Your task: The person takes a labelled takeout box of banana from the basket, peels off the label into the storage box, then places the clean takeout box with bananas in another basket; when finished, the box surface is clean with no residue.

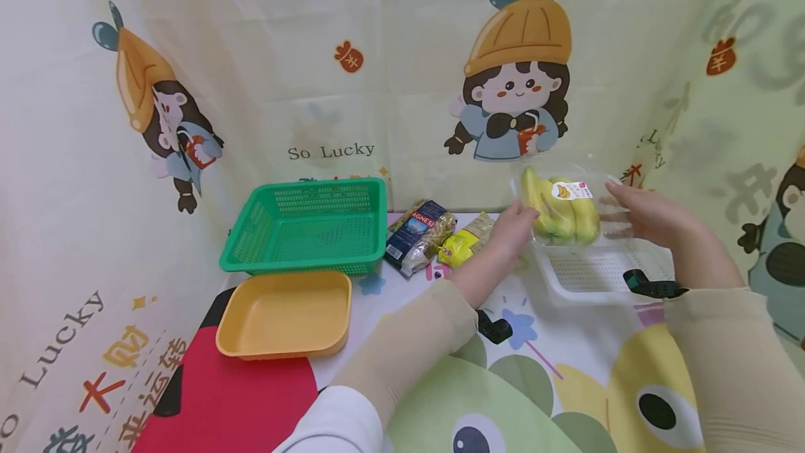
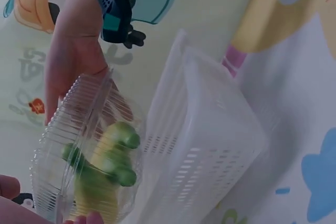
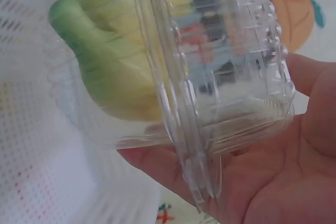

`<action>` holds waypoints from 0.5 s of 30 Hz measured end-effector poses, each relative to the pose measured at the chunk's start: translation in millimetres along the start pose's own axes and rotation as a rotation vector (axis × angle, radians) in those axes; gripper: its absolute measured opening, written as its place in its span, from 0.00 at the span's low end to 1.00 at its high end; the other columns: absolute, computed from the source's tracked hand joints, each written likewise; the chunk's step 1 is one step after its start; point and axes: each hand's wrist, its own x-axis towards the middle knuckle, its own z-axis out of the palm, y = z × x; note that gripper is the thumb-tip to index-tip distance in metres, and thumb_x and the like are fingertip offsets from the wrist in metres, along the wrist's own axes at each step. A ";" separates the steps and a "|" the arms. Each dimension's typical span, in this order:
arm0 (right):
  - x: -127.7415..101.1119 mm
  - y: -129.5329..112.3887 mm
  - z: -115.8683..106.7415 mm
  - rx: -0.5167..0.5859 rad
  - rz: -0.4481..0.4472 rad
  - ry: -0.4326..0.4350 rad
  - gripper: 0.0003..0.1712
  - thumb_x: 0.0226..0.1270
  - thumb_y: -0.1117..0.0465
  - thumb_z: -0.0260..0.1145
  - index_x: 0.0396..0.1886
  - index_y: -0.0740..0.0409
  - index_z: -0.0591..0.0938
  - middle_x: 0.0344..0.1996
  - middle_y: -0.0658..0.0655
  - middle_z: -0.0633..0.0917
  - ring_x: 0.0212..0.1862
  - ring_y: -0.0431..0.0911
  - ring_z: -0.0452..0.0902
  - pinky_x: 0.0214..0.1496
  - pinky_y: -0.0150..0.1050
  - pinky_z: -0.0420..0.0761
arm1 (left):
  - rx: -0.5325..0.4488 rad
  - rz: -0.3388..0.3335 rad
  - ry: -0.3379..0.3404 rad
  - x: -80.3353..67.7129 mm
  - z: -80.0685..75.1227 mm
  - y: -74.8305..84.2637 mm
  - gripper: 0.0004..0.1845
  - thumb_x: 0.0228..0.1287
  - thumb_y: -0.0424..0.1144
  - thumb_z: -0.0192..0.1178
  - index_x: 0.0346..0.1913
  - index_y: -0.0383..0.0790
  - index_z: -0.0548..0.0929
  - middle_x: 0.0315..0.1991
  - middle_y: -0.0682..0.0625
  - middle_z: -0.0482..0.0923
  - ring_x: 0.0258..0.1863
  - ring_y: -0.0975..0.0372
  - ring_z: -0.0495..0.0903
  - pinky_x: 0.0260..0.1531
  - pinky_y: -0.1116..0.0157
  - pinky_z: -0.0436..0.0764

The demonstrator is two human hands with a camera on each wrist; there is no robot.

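A clear clamshell of bananas (image 1: 569,210) is held between the left hand (image 1: 511,229) and right hand (image 1: 648,214), fingers curled on opposite edges, just above the white basket (image 1: 591,278), with bare tablecloth nearer the person.

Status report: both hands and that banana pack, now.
Left hand and right hand hold the clear banana box from either side. Box is up above the white basket, not in it. Nothing in the way.
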 end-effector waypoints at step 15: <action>-3.9 -23.2 56.3 0.053 -0.105 0.039 0.46 0.76 0.33 0.37 0.80 0.56 0.41 0.78 0.69 0.48 0.74 0.70 0.53 0.56 0.50 0.83 | -0.123 0.027 -0.007 -12.4 -69.9 -22.5 0.28 0.67 0.50 0.57 0.70 0.68 0.69 0.73 0.55 0.66 0.69 0.50 0.68 0.71 0.46 0.63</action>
